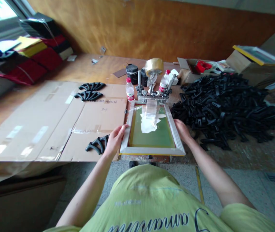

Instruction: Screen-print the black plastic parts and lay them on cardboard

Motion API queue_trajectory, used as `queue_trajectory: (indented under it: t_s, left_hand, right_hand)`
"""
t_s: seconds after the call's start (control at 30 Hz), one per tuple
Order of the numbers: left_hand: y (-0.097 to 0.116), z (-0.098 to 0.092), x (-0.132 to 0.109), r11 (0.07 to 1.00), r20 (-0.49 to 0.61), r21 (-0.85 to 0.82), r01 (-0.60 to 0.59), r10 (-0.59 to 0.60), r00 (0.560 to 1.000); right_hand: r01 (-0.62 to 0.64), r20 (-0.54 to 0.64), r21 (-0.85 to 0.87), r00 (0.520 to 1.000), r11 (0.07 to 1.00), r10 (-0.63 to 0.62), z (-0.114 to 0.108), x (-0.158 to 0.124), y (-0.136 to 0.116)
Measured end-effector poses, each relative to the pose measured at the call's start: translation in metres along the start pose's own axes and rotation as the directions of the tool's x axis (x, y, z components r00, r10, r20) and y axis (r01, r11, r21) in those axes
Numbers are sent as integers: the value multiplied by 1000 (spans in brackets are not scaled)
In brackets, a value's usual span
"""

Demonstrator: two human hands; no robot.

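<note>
A screen printing frame [152, 150] with a metal border and green mesh lies in front of me, its back edge at a clamp stand [153, 96]. White ink [149, 125] is pooled on the mesh, and a pale squeegee [151, 108] stands in it. My left hand [115, 138] is closed at the frame's left side, thumb near the border. On the right side, my right hand [182, 130] holds the border, its fingertips partly hidden by the frame. Close to my left hand lie black curved plastic parts [97, 145].
A big heap of black plastic parts [224, 106] covers the table's right. More curved parts [89, 95] lie on cardboard [47, 116] at left. Bottles [130, 88], dark ink jars [132, 74] and a tape roll [154, 66] stand behind the frame. Boxes [190, 69] are at back right.
</note>
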State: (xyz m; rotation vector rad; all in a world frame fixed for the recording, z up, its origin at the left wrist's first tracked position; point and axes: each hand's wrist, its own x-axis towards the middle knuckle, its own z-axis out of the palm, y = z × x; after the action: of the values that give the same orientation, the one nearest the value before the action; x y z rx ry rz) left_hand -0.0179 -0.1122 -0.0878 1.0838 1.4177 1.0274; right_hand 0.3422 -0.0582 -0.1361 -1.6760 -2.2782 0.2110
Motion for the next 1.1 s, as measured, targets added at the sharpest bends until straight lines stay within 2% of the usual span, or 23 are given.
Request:
queue_trajectory:
  t_s: [0.07, 0.1, 0.17, 0.2, 0.27, 0.37, 0.43, 0.5, 0.6, 0.7, 0.77, 0.83, 0.9, 1.0, 1.1]
  left_hand:
    - [-35, 2, -1, 996, 31, -15, 89, -89, 996]
    - [-50, 3, 2, 994, 35, -12, 112, -111, 993]
    - [-74, 6, 9, 991, 34, 28, 128, -129, 991]
    - [-82, 7, 13, 990, 31, 57, 127, -129, 991]
    - [-92, 7, 20, 987, 33, 109, 120, -125, 992]
    - [-96, 5, 23, 981, 34, 155, 117, -124, 992]
    - [-96, 4, 23, 978, 23, 171, 117, -123, 992]
    - [-95, 5, 21, 977, 6, 176, 120, -123, 992]
    - [-94, 6, 20, 977, -10, 178, 119, -120, 993]
    - [-94, 6, 20, 978, 2, 176, 116, -118, 993]
    - [-94, 6, 20, 979, 17, 170, 111, -115, 993]
    - [-95, 5, 20, 981, 31, 165, 103, -109, 994]
    - [-95, 4, 21, 983, 35, 152, 101, -107, 994]
    - [-96, 4, 21, 989, 37, 111, 103, -107, 994]
    - [-92, 6, 20, 991, 42, 58, 117, -119, 992]
  right_hand:
    - [-97, -112, 29, 989, 995, 100, -17, 15, 6]
    - [-83, -171, 63, 981, 995, 93, -22, 25, 2]
    - [14, -255, 81, 967, 997, 7, -27, 50, -20]
    - [76, -261, 58, 964, 995, -58, -26, 62, -35]
    - [148, -191, -4, 971, 989, -146, -20, 81, -66]
    - [146, 38, -66, 989, 987, -144, -4, 86, -98]
    - [151, 156, -96, 979, 984, -134, 5, 72, -107]
    - [205, 206, -113, 962, 972, -179, 10, 49, -109]
    - [357, 232, -69, 914, 932, -333, 6, 20, -103]
    - [463, 282, 10, 849, 886, -447, -4, 17, -96]
    - [442, 284, 23, 857, 897, -430, -7, 25, -95]
    - [377, 225, -11, 903, 926, -365, -5, 31, -97]
    - [345, 157, -51, 930, 937, -333, 3, 26, -100]
    - [401, 142, -42, 909, 915, -392, 13, 7, -102]
    - [437, 174, 9, 885, 900, -432, 8, 4, -101]
